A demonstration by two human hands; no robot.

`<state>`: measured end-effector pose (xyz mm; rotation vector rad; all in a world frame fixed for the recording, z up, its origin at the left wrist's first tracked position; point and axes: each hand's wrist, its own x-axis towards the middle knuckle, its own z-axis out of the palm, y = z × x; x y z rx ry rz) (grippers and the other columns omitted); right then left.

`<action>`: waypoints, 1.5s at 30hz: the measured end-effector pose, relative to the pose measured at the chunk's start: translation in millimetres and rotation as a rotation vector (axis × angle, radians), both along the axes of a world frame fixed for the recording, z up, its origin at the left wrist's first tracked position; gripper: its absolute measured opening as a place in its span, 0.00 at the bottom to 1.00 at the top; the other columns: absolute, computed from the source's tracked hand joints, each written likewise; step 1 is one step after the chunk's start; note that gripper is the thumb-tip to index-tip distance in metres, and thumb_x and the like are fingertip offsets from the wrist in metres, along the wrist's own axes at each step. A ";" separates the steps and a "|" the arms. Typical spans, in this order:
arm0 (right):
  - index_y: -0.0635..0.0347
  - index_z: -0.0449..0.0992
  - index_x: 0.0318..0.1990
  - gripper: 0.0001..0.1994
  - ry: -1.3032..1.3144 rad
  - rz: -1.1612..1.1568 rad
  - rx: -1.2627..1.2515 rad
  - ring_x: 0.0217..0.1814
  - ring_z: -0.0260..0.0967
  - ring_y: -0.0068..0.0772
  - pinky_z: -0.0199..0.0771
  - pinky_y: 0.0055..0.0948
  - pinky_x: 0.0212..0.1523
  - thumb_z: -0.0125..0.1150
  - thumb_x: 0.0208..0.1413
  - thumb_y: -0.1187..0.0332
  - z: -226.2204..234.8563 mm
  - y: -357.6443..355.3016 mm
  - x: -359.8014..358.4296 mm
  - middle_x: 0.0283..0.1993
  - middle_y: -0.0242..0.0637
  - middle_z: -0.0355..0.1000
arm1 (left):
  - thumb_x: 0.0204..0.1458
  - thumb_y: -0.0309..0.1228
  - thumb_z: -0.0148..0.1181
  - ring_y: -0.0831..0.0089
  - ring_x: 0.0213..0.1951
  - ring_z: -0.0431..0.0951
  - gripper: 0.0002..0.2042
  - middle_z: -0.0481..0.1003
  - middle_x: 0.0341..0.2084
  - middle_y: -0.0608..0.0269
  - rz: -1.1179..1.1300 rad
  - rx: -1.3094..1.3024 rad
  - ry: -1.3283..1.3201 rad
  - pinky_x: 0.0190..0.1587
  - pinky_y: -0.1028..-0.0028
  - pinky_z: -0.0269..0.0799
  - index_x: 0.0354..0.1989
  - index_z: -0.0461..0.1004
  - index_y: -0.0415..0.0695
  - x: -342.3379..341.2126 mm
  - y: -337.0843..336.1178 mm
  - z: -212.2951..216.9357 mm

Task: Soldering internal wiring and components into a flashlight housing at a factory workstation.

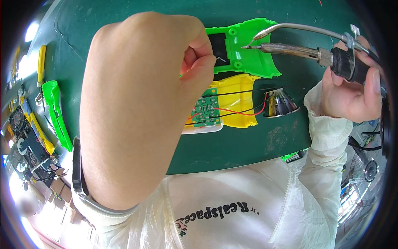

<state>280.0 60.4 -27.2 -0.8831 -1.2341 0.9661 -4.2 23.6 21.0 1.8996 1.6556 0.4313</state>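
My left hand (141,99) is raised close to the camera, its fingers pinched on a thin wire near a bright green plastic shell (248,50). My right hand (352,91) grips the black handle of a soldering iron (290,49), whose tip points left at the green shell. Below lies a yellow plastic shell (238,101) with a small green circuit board (205,111) and red and black wires. A silver cone-shaped reflector (281,103) rests to its right.
All of it lies on a dark green mat (248,145). Another green shell piece (56,112), yellow-handled tools (41,62) and small fans (18,120) lie at the far left. A fan (367,168) stands at lower right.
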 end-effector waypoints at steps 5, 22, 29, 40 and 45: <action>0.80 0.68 0.34 0.19 -0.296 -0.206 0.133 0.18 0.61 0.34 0.60 0.23 0.16 0.42 0.56 0.64 -0.3 2.2 -13.4 0.40 0.68 0.69 | 0.45 0.22 0.61 0.78 0.26 0.69 0.02 0.75 0.21 0.64 0.065 0.141 -0.186 0.34 0.79 0.66 0.28 0.76 0.37 5.6 -10.5 -0.1; 0.81 0.68 0.34 0.19 -0.011 -0.086 0.005 0.16 0.61 0.35 0.60 0.23 0.15 0.46 0.55 0.65 1.7 1.4 -1.6 0.38 0.67 0.69 | 0.46 0.22 0.62 0.78 0.26 0.70 0.03 0.75 0.21 0.64 0.015 -0.072 0.029 0.34 0.79 0.66 0.28 0.76 0.36 -3.5 2.2 2.4; 0.79 0.69 0.34 0.18 0.062 -0.041 -0.001 0.14 0.58 0.32 0.59 0.22 0.15 0.47 0.54 0.65 -0.6 1.1 3.8 0.40 0.65 0.70 | 0.47 0.23 0.61 0.76 0.26 0.70 0.03 0.75 0.22 0.62 0.013 -0.013 -0.201 0.34 0.79 0.66 0.29 0.76 0.36 -0.9 -5.0 -0.4; 0.77 0.69 0.35 0.17 0.144 -0.012 -0.036 0.19 0.61 0.31 0.59 0.22 0.16 0.48 0.54 0.65 -0.2 2.6 4.1 0.41 0.60 0.70 | 0.53 0.22 0.58 0.70 0.28 0.73 0.03 0.73 0.26 0.57 -0.055 0.113 0.151 0.36 0.74 0.69 0.32 0.72 0.36 -0.2 -11.2 -10.3; 0.78 0.69 0.37 0.17 -0.387 -0.412 0.434 0.21 0.61 0.34 0.59 0.22 0.17 0.47 0.54 0.65 -19.3 7.0 -12.3 0.40 0.59 0.69 | 0.54 0.22 0.56 0.70 0.28 0.71 0.02 0.73 0.26 0.57 -0.047 0.111 0.107 0.36 0.75 0.68 0.33 0.71 0.36 0.2 -14.4 -5.5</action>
